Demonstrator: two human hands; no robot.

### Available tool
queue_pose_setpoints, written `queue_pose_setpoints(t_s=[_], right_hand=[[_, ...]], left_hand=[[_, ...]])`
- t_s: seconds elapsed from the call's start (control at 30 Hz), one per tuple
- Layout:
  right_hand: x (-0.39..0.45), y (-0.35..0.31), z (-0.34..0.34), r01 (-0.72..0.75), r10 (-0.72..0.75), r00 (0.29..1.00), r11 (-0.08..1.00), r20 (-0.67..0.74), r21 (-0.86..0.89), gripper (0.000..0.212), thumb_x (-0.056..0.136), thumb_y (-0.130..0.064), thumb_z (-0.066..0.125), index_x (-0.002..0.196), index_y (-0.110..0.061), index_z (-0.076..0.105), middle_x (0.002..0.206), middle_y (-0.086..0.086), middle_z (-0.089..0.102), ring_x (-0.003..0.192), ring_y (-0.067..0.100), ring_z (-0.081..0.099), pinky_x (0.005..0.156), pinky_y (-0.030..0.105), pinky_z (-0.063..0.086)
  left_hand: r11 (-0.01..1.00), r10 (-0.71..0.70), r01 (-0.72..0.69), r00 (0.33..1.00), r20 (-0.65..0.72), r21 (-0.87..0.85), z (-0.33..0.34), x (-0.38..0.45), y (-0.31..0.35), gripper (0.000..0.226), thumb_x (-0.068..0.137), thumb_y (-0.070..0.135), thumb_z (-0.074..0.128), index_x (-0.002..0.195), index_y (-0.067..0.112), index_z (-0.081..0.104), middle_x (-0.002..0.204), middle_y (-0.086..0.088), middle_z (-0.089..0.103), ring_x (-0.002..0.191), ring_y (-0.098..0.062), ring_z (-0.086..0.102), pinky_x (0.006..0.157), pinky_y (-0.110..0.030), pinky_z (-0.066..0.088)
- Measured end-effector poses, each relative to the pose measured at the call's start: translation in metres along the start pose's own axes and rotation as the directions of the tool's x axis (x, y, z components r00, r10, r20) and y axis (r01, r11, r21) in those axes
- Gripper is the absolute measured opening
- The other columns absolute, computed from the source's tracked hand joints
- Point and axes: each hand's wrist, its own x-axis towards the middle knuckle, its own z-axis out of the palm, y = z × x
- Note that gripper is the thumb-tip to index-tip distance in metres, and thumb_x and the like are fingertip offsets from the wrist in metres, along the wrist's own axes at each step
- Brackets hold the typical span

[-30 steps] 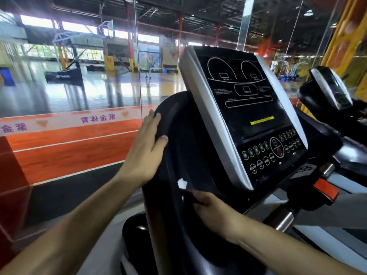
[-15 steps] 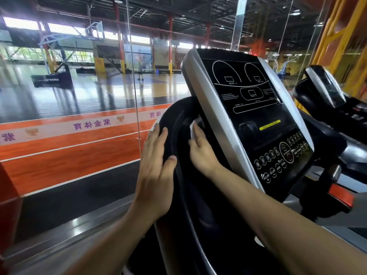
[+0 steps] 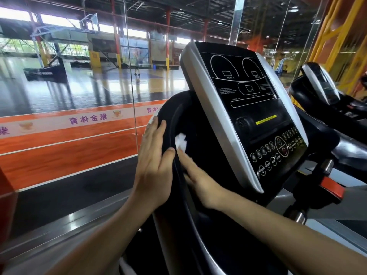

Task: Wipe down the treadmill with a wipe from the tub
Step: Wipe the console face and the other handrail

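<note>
The treadmill's black console with a silver rim tilts toward me, buttons along its lower edge. Left of it curves a black plastic housing. My left hand rests flat on the housing's outer left edge, fingers straight, thumb over the rim. My right hand presses a small white wipe against the inner black surface; the wipe shows past my fingertips. The tub is not in view.
A glass wall stands right behind the treadmill, with a basketball court beyond. A second treadmill's console sits at the right. A red safety clip hangs below the console. A metal ledge runs along the glass.
My right hand with the wipe rose from low on the housing to near the console's edge, then slid back down a little. The left hand stays on the outer edge.
</note>
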Motion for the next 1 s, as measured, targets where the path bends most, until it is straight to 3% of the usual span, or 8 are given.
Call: queue_pose_setpoints(t_s=[0.17, 0.3, 0.47, 0.57, 0.67, 0.8, 0.9, 1.0], right_hand=[[0.003, 0.035, -0.027, -0.205, 0.201, 0.971, 0.979, -0.131, -0.017, 0.075, 0.097, 0.003, 0.041, 0.161, -0.013, 0.004, 0.169, 0.002, -0.005, 0.156, 0.014, -0.004, 0.12, 0.013, -0.005], [-0.019, 0.019, -0.004, 0.054, -0.031, 0.994, 0.972, 0.103, -0.228, 0.048, 0.109, -0.017, 0.038, 0.155, -0.03, 0.03, 0.158, -0.02, 0.035, 0.143, -0.008, 0.031, 0.123, 0.023, 0.024], [-0.031, 0.049, -0.039, -0.212, 0.227, 0.971, 0.964, 0.08, -0.159, 0.082, 0.095, 0.008, 0.046, 0.16, -0.01, -0.001, 0.165, 0.003, -0.014, 0.152, 0.011, -0.013, 0.117, 0.009, -0.011], [-0.038, 0.029, -0.021, -0.147, 0.178, 0.964, 0.976, 0.196, -0.163, 0.08, 0.094, 0.006, 0.049, 0.159, -0.006, 0.004, 0.167, 0.012, -0.006, 0.155, 0.016, -0.006, 0.125, 0.023, -0.003], [-0.063, 0.022, -0.015, -0.118, 0.181, 0.917, 0.975, 0.355, -0.19, 0.088, 0.092, 0.008, 0.051, 0.161, -0.012, 0.001, 0.168, 0.003, 0.0, 0.155, 0.01, 0.003, 0.124, 0.018, 0.001], [-0.061, 0.038, -0.032, -0.33, 0.4, 0.902, 0.882, 0.163, -0.335, 0.09, 0.096, 0.002, 0.047, 0.158, -0.012, -0.016, 0.165, 0.01, -0.024, 0.155, 0.021, -0.014, 0.113, 0.008, -0.012], [-0.06, 0.02, -0.024, -0.361, 0.487, 0.825, 0.845, 0.288, -0.395, 0.082, 0.102, -0.008, 0.048, 0.161, -0.014, -0.008, 0.168, 0.015, -0.005, 0.153, 0.029, 0.019, 0.123, 0.029, 0.015], [-0.075, 0.0, -0.03, -0.282, 0.465, 0.744, 0.869, 0.479, -0.406, 0.067, 0.104, -0.008, 0.042, 0.162, -0.018, 0.009, 0.165, -0.002, 0.018, 0.146, 0.015, 0.032, 0.117, 0.018, 0.021]], left_hand=[[1.0, 0.003, -0.003, 1.0, -0.009, -0.008, 0.0, 0.001, -0.001, 0.067, 0.093, 0.032, 0.036, 0.159, 0.03, 0.028, 0.166, 0.025, 0.011, 0.148, 0.016, 0.002, 0.128, -0.032, 0.004], [1.0, 0.025, -0.025, 1.0, -0.013, 0.001, 0.0, 0.001, -0.003, 0.066, 0.094, 0.03, 0.036, 0.16, 0.026, 0.028, 0.167, 0.02, 0.012, 0.15, 0.012, 0.003, 0.129, -0.035, 0.005], [0.999, 0.038, -0.038, 0.999, -0.013, 0.011, 0.0, 0.0, -0.004, 0.066, 0.095, 0.029, 0.035, 0.16, 0.024, 0.027, 0.168, 0.017, 0.012, 0.151, 0.008, 0.004, 0.129, -0.033, 0.005], [0.998, 0.05, -0.049, 0.999, -0.016, 0.03, 0.0, 0.001, -0.005, 0.066, 0.095, 0.028, 0.035, 0.16, 0.022, 0.028, 0.168, 0.014, 0.013, 0.153, 0.005, 0.005, 0.128, -0.033, 0.005], [0.998, 0.056, -0.055, 0.998, -0.016, 0.033, 0.0, 0.002, -0.005, 0.066, 0.095, 0.028, 0.035, 0.16, 0.021, 0.028, 0.168, 0.013, 0.014, 0.153, 0.003, 0.005, 0.128, -0.033, 0.006], [0.998, 0.049, -0.048, 0.999, -0.008, 0.049, -0.001, 0.003, -0.006, 0.067, 0.094, 0.029, 0.035, 0.16, 0.021, 0.028, 0.169, 0.012, 0.013, 0.154, 0.001, 0.004, 0.128, -0.032, 0.005], [0.996, 0.059, -0.059, 0.998, -0.002, 0.072, -0.001, 0.004, -0.007, 0.068, 0.093, 0.029, 0.036, 0.16, 0.02, 0.027, 0.17, 0.008, 0.012, 0.155, -0.002, 0.004, 0.128, -0.033, 0.005], [0.996, 0.056, -0.056, 0.998, 0.002, 0.076, -0.001, 0.005, -0.007, 0.068, 0.093, 0.029, 0.036, 0.16, 0.02, 0.027, 0.17, 0.007, 0.012, 0.155, -0.004, 0.004, 0.129, -0.034, 0.005]])
